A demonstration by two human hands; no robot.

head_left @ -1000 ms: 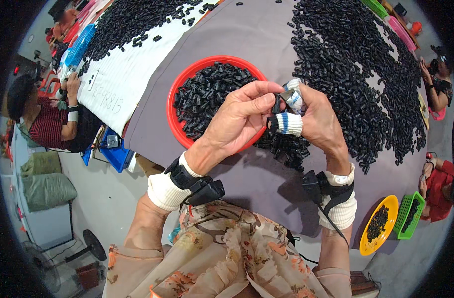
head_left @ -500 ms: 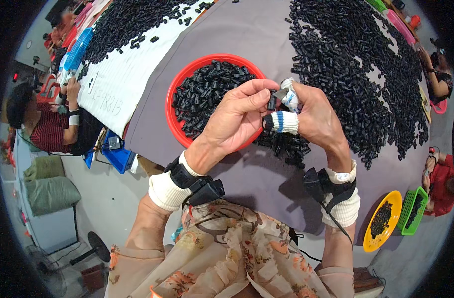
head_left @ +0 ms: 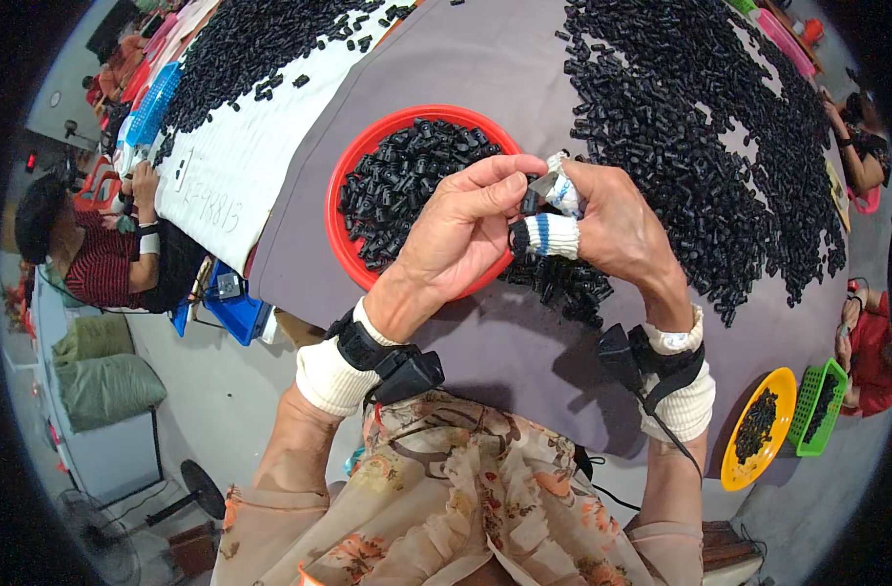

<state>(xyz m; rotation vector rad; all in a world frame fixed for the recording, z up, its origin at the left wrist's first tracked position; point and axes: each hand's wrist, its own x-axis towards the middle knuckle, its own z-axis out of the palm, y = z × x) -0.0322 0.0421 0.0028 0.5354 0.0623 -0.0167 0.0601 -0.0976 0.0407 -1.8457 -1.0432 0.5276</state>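
Note:
In front of me, above the right rim of a red basin (head_left: pixel 334 210), both hands meet. My left hand (head_left: pixel 451 225) pinches a small black plastic part (head_left: pixel 531 202) between thumb and fingertips. A small grey pointed blade (head_left: pixel 542 184) rests against that part's upper end, gripped by my right hand (head_left: pixel 629 220); its handle, if any, is hidden by the fingers. White fabric covers with blue marks (head_left: pixel 553 235) wrap my right thumb and index finger. Many similar black parts fill the basin.
Loose black parts (head_left: pixel 680 156) cover the table's right side; a small heap (head_left: pixel 568 293) lies beside the basin. More lie on a white sheet (head_left: pixel 233 186) at left. A yellow tray (head_left: pixel 786 396) and green basket (head_left: pixel 807 444) stand lower right. Co-workers sit at both sides.
My hands stay nearly in place, the right one shifting slightly left with the blade. The whole view has tilted a little.

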